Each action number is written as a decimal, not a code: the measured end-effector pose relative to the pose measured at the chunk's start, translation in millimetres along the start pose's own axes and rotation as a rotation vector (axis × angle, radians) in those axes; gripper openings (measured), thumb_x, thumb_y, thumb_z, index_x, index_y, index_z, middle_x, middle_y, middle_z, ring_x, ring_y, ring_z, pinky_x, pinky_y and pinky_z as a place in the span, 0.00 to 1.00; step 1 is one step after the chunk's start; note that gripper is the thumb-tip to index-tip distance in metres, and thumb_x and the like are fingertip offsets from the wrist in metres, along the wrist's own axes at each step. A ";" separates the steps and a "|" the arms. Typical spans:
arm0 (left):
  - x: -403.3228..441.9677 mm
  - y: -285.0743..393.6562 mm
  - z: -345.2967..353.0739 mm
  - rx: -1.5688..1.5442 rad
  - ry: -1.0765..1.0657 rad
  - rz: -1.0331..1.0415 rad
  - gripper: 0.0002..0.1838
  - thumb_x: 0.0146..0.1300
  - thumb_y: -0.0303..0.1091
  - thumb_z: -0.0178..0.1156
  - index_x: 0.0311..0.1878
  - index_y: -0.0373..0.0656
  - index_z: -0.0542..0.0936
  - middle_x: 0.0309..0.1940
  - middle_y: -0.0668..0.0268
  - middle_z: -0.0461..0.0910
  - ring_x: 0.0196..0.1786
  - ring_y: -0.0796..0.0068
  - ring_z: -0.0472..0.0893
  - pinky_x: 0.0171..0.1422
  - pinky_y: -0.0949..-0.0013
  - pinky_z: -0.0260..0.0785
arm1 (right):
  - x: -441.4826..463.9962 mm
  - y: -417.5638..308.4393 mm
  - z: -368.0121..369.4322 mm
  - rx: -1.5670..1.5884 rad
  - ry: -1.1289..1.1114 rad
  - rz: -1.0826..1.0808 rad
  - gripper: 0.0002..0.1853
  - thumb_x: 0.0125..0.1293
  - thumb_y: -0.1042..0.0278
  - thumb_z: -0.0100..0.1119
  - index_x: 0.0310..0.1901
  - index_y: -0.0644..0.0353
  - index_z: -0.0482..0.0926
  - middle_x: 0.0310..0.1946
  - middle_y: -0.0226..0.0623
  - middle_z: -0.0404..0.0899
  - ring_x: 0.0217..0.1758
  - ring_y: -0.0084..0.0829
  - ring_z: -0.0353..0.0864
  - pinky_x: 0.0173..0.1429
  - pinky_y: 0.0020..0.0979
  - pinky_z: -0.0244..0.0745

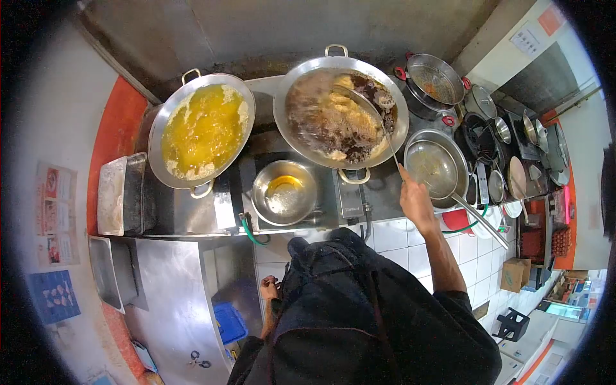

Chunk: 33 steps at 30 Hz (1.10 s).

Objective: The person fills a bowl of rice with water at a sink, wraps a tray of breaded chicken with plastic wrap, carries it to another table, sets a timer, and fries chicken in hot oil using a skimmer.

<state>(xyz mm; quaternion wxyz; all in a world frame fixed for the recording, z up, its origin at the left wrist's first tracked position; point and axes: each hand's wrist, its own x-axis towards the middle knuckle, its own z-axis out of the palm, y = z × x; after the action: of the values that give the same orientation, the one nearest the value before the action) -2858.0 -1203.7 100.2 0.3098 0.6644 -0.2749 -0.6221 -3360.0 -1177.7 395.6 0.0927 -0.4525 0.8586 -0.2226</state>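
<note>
My right hand is closed around the handle of a long-handled skimmer. Its head dips into the large wok, among pale golden food frying in dark, bubbling oil. Foam and motion blur hide part of the head. Low at my side, away from the stove, hangs my left hand, its fingers curled with nothing visible in them. Just below my right hand's level, a metal strainer with a long handle rests over a steel bowl.
A second wok holds yellow, foaming oil at the left. Between the woks and me stands a steel bowl with a little yellow liquid. Pots with red handles and several pans crowd the right. A blue basket sits low at the left.
</note>
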 end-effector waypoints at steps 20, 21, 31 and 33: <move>38.9 -9.3 -12.9 -0.154 -0.111 -0.223 0.10 0.63 0.25 0.59 0.47 0.36 0.73 0.35 0.56 0.81 0.32 0.62 0.83 0.38 0.62 0.82 | -52.7 -16.0 -19.7 0.071 0.054 -0.085 0.30 0.66 0.78 0.48 0.71 0.57 0.62 0.21 0.58 0.75 0.27 0.60 0.77 0.39 0.58 0.68; 36.3 -8.3 -10.4 -0.154 -0.112 -0.224 0.10 0.63 0.25 0.59 0.47 0.36 0.73 0.35 0.56 0.81 0.32 0.62 0.83 0.38 0.62 0.82 | -56.5 -13.2 -21.8 0.078 0.052 -0.100 0.29 0.67 0.78 0.48 0.71 0.57 0.63 0.26 0.59 0.77 0.30 0.60 0.78 0.41 0.57 0.70; 32.5 -2.2 4.9 0.111 -0.080 -0.069 0.10 0.66 0.24 0.55 0.48 0.30 0.72 0.38 0.50 0.80 0.37 0.59 0.84 0.42 0.60 0.84 | -29.5 -4.4 -52.6 0.181 -0.053 0.254 0.27 0.70 0.74 0.49 0.71 0.57 0.63 0.50 0.60 0.79 0.49 0.53 0.81 0.54 0.43 0.75; 32.4 -2.1 4.8 0.155 -0.075 -0.122 0.10 0.66 0.24 0.55 0.48 0.29 0.72 0.38 0.49 0.80 0.38 0.58 0.84 0.43 0.59 0.84 | -5.3 6.7 -53.8 0.180 -0.072 0.344 0.28 0.71 0.74 0.48 0.72 0.56 0.62 0.47 0.59 0.81 0.42 0.52 0.85 0.49 0.43 0.78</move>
<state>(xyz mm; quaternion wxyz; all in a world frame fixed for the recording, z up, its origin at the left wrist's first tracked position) -2860.5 -1227.0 77.2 0.2083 0.6781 -0.2927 -0.6412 -3381.3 -1154.0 439.8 0.2003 -0.2967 0.8959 -0.2630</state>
